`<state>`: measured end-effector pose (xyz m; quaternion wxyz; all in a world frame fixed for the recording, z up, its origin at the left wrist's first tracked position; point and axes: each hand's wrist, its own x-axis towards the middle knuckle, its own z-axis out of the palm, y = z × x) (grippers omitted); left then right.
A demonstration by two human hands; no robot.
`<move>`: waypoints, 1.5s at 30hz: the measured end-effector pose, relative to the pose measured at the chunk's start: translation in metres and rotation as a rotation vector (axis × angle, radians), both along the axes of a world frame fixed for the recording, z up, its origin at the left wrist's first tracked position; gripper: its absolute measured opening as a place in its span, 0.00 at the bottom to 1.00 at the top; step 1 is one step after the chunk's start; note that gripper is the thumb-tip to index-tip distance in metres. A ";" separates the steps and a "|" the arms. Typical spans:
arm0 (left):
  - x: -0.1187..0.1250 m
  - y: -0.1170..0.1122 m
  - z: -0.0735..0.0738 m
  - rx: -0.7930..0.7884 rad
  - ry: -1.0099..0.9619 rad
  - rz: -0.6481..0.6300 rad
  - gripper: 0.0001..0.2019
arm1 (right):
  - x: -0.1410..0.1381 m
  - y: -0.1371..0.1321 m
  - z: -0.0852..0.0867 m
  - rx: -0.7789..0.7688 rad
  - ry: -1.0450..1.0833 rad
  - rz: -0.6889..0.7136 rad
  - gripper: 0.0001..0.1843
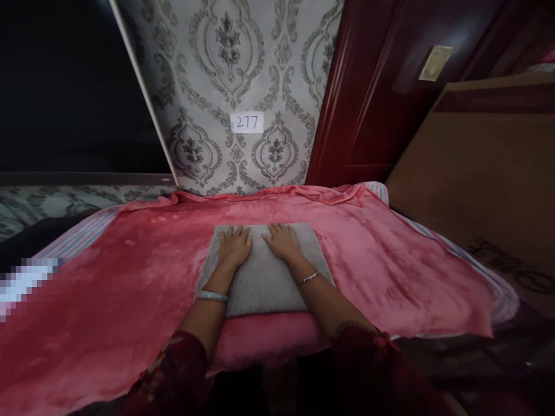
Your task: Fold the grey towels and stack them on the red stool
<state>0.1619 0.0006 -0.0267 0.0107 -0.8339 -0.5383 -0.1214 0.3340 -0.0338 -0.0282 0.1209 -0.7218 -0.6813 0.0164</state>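
A grey plush cloth (pixel 269 283), roughly square, lies flat on a pink-red fleece blanket (pixel 143 277). On the cloth's far left part rests my left hand (pixel 235 245), palm down with fingers spread. My right hand (pixel 282 240) lies flat on its far right part, fingers also apart. Both hands touch the cloth and grip nothing. A pale bangle (pixel 211 295) circles my left wrist, and a thin metal bracelet (pixel 309 277) is on the right one. My forearms hide parts of the cloth's side edges.
Behind the blanket stands a patterned wall with a paper label (pixel 247 122) reading 277. A dark screen (pixel 78 92) is at the left. To the right are a dark red door frame (pixel 368 86) and a large cardboard box (pixel 481 167). Striped fabric (pixel 82 237) shows under the blanket.
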 end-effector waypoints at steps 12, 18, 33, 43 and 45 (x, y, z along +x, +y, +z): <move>0.001 -0.005 0.007 -0.014 -0.013 -0.010 0.28 | 0.070 -0.034 -0.009 -0.065 0.003 -0.304 0.35; 0.001 -0.005 0.014 -0.128 -0.001 -0.002 0.29 | 0.083 -0.051 -0.014 -0.113 0.005 -0.303 0.35; -0.033 -0.118 -0.006 -0.089 0.046 -0.232 0.27 | -0.004 -0.131 -0.017 -0.014 -0.016 0.159 0.35; -0.032 -0.121 -0.009 -0.070 0.071 -0.222 0.27 | 0.040 -0.172 -0.037 -0.003 -0.044 -0.109 0.35; -0.033 -0.123 -0.009 -0.063 0.067 -0.227 0.27 | 0.047 -0.185 -0.045 0.009 -0.039 -0.157 0.34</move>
